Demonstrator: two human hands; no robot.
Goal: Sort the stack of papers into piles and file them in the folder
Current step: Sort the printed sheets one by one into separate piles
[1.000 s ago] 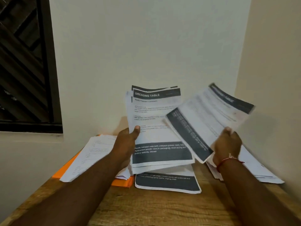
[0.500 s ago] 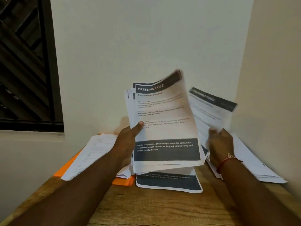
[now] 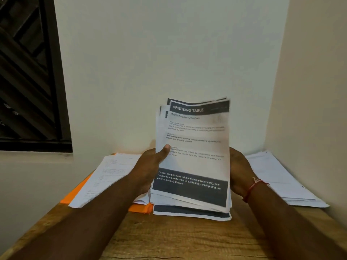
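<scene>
1. The left hand [image 3: 150,166] grasps the stack [image 3: 195,139] of papers by its left edge, with the thumb pressed on the front page and the fingers behind it.
2. The right hand [image 3: 238,169] lies against the stack's right edge. Its fingers are hidden behind the sheets, so I cannot tell whether it grips or only steadies.
3. The stack stands nearly upright above the table [image 3: 169,241]. Its front page is headed "DRESSING TABLE" and has a dark band of white text near its foot.
4. Just beneath it, a sheet [image 3: 191,212] with a dark band lies flat on the table.
5. The orange folder [image 3: 139,208] lies at the left, with a left pile [image 3: 107,175] of printed pages on top of it.
6. A right pile [image 3: 277,181] lies by the side wall [image 3: 309,91] — well apart from the folder.
7. A red bracelet [image 3: 251,188] circles the right wrist, and a dark window [image 3: 24,72] is at far left.
</scene>
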